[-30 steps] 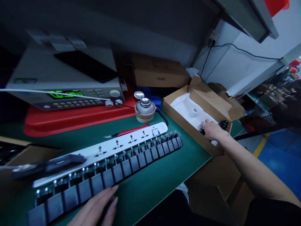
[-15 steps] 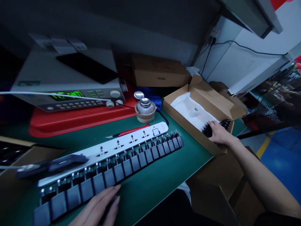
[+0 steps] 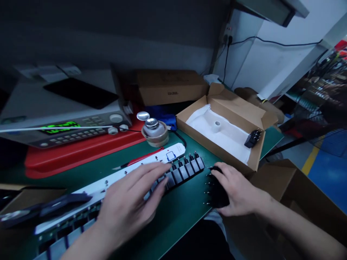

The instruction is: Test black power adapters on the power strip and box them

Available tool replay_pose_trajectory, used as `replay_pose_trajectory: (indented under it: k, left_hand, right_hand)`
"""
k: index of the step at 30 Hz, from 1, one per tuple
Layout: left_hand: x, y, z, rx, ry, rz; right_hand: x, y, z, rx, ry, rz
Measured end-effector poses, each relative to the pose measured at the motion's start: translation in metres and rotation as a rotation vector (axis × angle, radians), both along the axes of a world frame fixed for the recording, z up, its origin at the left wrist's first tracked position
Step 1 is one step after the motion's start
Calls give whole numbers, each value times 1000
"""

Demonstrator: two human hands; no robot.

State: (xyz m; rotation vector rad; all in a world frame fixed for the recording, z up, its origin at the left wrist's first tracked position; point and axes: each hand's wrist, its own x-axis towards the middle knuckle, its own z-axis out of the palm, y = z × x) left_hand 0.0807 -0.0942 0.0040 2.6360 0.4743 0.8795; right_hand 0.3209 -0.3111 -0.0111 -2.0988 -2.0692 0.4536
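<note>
My right hand (image 3: 240, 187) grips a bunch of black power adapters (image 3: 217, 191) at the table's front edge, their metal pins pointing left. My left hand (image 3: 130, 196) lies across the long row of black power adapters (image 3: 187, 170), its thumb and fingers closed around several in the middle. The hand hides part of that row. Behind the row runs a white power strip (image 3: 90, 187) with a black device (image 3: 65, 203) on its left end. A few more adapters (image 3: 253, 138) remain in the right corner of the open cardboard box (image 3: 193, 134), beside white lining.
A bench instrument (image 3: 89, 124) with a green display stands on a red tray (image 3: 78, 151), a phone (image 3: 81, 92) on top. A pump bottle (image 3: 153, 130), a red-handled knife (image 3: 143, 156) and a closed carton (image 3: 173, 86) are behind the strip. Another carton (image 3: 273, 180) sits below the table's right edge.
My right hand has come out of the box with a bunch of adapters, moving left to the table edge. My left hand has moved up and right onto the row.
</note>
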Motion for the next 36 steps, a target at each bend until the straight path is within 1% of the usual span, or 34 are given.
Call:
replay_pose_trajectory:
  k: [2,4,7,10,13,15,18,20,23,27,30,33,36]
  left_hand:
    - [46,12,8,11,-8,-132]
    - [91,25,8,40,47,-197]
    - [155,40,2,95,211,-213]
    - [212,47,-5,136,385,-216]
    - [259,49,-13,172,540,-241]
    - [283,50,-20,192,598,-265]
    - [306,53,-27,204,640,-298]
    - [314,55,-28,205,658,-311]
    - [320,53,-26,203,655,-319]
    - [325,38,-26,203,659,-361]
    - [331,26,-26,199,694,-390]
    - [341,16,-21,199,711,-407]
    - [357,4,-16,183,682,-468]
  right_hand:
    - [-7,-2,-26,-21,-56,-30]
    - [-5,-5,-43,-4,-92,-71]
    - [2,-9,-55,77,-104,-72]
    - [9,-10,-65,171,-92,1]
    - [15,-7,-76,282,-57,62]
    - [17,-5,-83,321,-36,71]
    - [20,-3,-87,312,-14,75]
    - [20,-3,-88,301,-7,77]
    - [21,-4,-90,291,9,74]
    - [21,-5,-95,304,24,75]
    - [21,-6,-97,322,24,48]
    - [20,-7,-98,316,22,41]
    - [21,-8,-96,337,-1,36]
